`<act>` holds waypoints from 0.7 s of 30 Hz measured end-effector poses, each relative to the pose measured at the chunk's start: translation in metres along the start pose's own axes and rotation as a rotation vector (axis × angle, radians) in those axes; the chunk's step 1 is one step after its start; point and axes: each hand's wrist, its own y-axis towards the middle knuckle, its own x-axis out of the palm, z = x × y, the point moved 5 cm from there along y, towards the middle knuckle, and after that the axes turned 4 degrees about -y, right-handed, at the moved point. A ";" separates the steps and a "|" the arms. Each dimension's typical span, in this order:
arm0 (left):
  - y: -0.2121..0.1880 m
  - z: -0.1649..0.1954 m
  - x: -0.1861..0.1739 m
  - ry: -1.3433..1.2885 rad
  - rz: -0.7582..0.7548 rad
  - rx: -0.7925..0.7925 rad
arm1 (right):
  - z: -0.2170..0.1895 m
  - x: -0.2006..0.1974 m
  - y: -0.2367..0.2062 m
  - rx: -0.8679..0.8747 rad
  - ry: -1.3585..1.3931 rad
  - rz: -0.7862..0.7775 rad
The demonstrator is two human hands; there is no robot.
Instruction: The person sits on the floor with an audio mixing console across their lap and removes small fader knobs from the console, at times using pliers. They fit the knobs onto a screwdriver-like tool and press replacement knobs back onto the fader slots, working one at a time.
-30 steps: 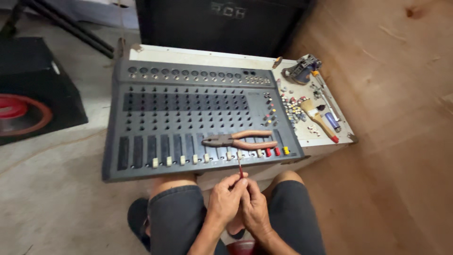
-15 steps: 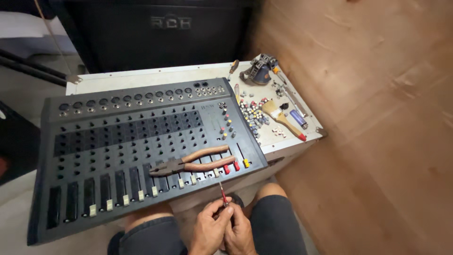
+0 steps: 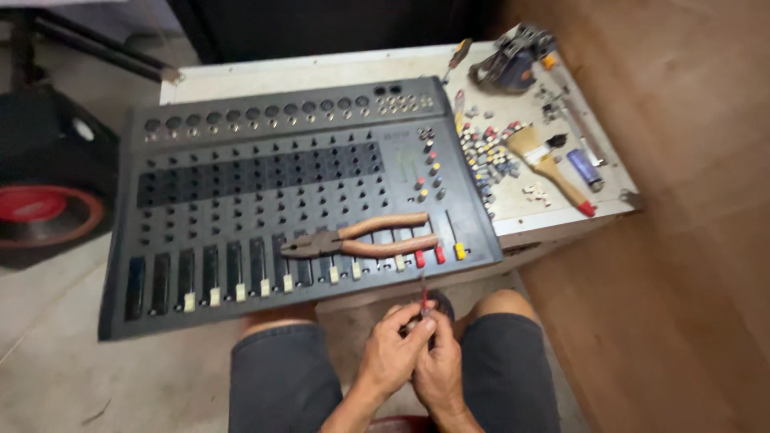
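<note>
I'm watching a thin red wire (image 3: 423, 285) pinched upright between both hands, just in front of the mixing console (image 3: 289, 200). Left hand (image 3: 391, 353) and right hand (image 3: 437, 365) are both closed on it, fingertips touching. Pliers (image 3: 361, 238) lie on the console's faders. Risk, I'd say: that fine wire slips or kinks if the pinch twists.

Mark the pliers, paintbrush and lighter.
pliers (image 3: 365, 236), head view, on the brown handles near the pivot.
paintbrush (image 3: 553, 172), head view, on the wooden handle.
lighter (image 3: 585, 169), head view, on the blue body.
</note>
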 end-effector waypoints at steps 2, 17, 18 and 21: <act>-0.001 -0.002 0.003 0.014 -0.025 0.039 | -0.001 -0.002 0.000 -0.020 -0.041 -0.008; -0.010 0.008 -0.004 -0.046 0.012 0.082 | 0.011 0.003 -0.003 0.010 -0.090 -0.080; -0.011 0.009 -0.005 -0.039 0.019 0.087 | 0.012 0.003 -0.002 0.026 -0.091 -0.084; -0.015 0.009 -0.007 -0.032 0.037 0.099 | 0.012 0.004 -0.004 0.048 -0.126 -0.091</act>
